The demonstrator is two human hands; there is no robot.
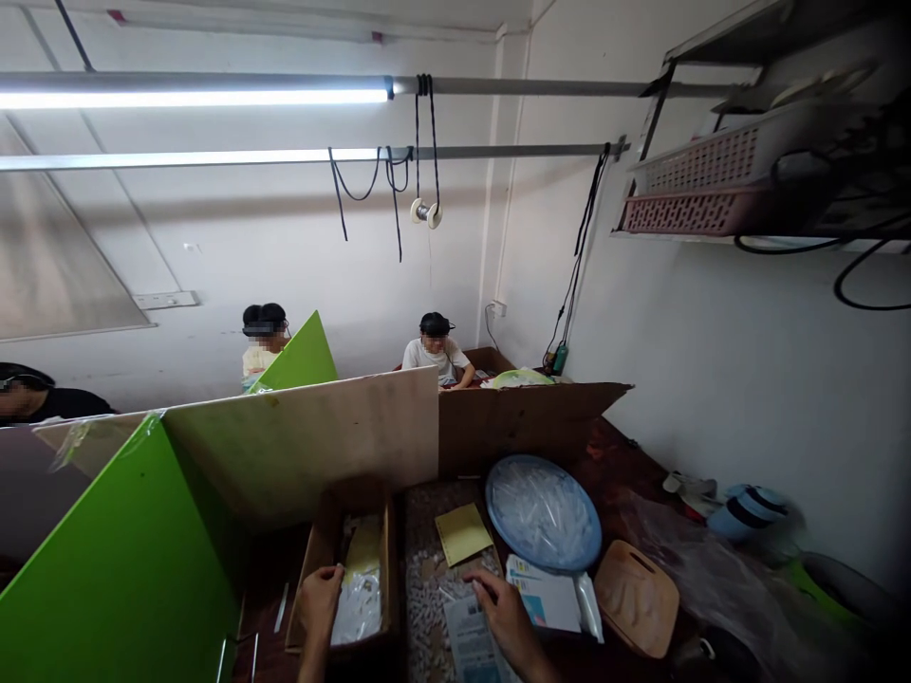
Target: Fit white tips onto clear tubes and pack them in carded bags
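Observation:
My left hand [320,602] is over the left wall of an open cardboard box [390,579]. Its fingers are pinched together; what they hold, if anything, is too small to name. Inside the box lie clear plastic bags [358,607] with small pale contents and a yellowish paper [364,545]. My right hand [507,612] hovers by a printed sheet or packet [470,634], thumb and fingers drawn together. Whatever is between them I cannot make out. Beneath it, many small white pieces [425,607] are scattered across the work surface, and a yellow notepad [463,534] lies just beyond.
A blue round basin [495,507] holds clear bags. White printed boxes [545,599] and a tan tray [661,621] stand at right. Green [142,560] and cream [306,441] partitions border the desk. Across it sit several people, one in white [441,359]. A shelf basket [697,213] hangs upper right.

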